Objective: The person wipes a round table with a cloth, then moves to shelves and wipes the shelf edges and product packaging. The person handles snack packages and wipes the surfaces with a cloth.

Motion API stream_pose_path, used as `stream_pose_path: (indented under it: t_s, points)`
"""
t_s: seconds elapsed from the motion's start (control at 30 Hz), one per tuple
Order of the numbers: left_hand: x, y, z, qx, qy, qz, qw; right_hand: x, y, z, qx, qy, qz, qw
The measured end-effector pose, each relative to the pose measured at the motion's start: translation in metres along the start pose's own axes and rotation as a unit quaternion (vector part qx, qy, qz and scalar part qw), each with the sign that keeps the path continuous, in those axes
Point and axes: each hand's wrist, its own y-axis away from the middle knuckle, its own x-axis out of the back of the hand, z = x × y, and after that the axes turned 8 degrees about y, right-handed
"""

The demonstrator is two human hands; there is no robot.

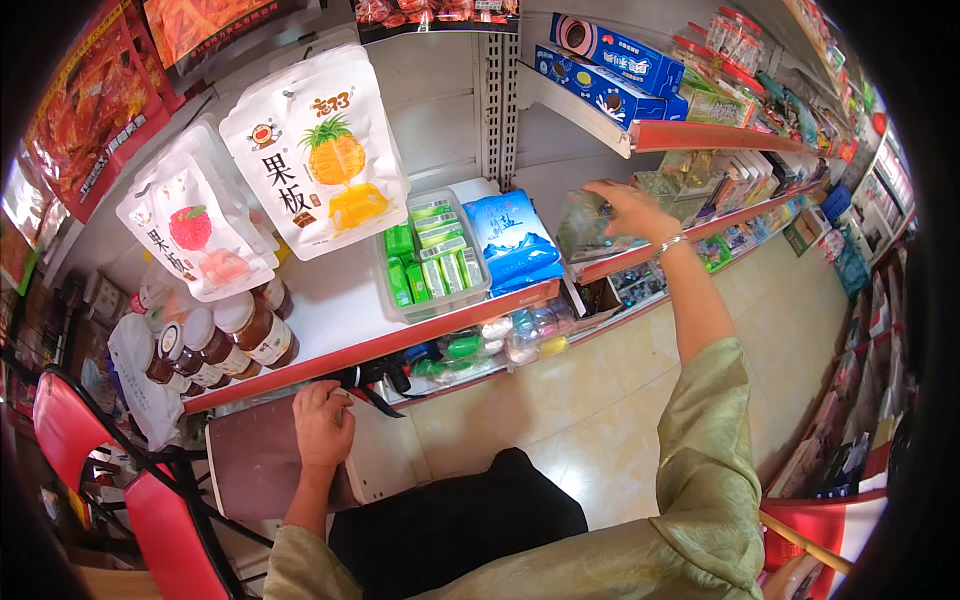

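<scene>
My right hand point(634, 210) reaches out to the shelf at the right and touches a clear plastic package point(589, 225); whether the fingers grip it cannot be told. My left hand point(324, 424) rests with bent fingers on the edge of a brown board point(262, 457), near black straps. Between the hands, on the white shelf, blue salt bags point(514, 236) lie beside a clear plastic bin point(442, 304) of small green packs. White pouches with a pineapple picture point(322, 157) hang above, and smaller white pouches point(195, 225) hang to their left. Lidded glass jars point(255, 330) stand at the shelf's left.
Blue biscuit boxes point(615, 60) lie on the upper right shelf, whose metal end point(581, 109) juts out. A red folding chair point(161, 525) stands at the lower left. Bagged goods point(465, 345) fill the low shelf. Tiled floor point(600, 405) lies between the shelves.
</scene>
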Motion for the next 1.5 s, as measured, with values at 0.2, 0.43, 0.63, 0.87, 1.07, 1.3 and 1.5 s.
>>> stream_pose_path:
  t_s: [0.2, 0.43, 0.63, 0.87, 1.07, 1.3, 1.5]
  points:
    - [-0.001, 0.001, -0.002, -0.002, 0.002, 0.0, 1.0, 0.001, 0.008, 0.014, 0.018, -0.005, -0.001, 1.0]
    - [0.001, 0.002, -0.004, 0.005, -0.005, -0.003, 1.0, 0.002, 0.006, 0.007, 0.001, -0.015, -0.032, 0.999]
    - [-0.001, 0.004, -0.008, -0.001, 0.001, 0.001, 1.0, 0.004, 0.03, -0.028, -0.026, 0.013, 0.071, 0.997]
    - [-0.006, 0.0, -0.016, -0.036, 0.016, 0.001, 0.999, -0.033, 0.133, -0.082, 0.055, -0.112, 0.256, 0.959]
    - [-0.014, -0.001, -0.036, -0.038, -0.071, -0.057, 0.995, -0.026, 0.323, -0.128, -0.142, -0.122, 0.183, 0.965]
    - [-0.001, -0.023, -0.016, -0.067, -0.126, -0.088, 0.986, 0.09, 0.52, -0.126, -0.413, 0.124, 0.317, 0.845]
    - [0.005, -0.019, 0.007, -0.122, -0.142, -0.047, 0.981, 0.215, 0.606, -0.164, -0.488, 0.363, 0.319, 0.727]
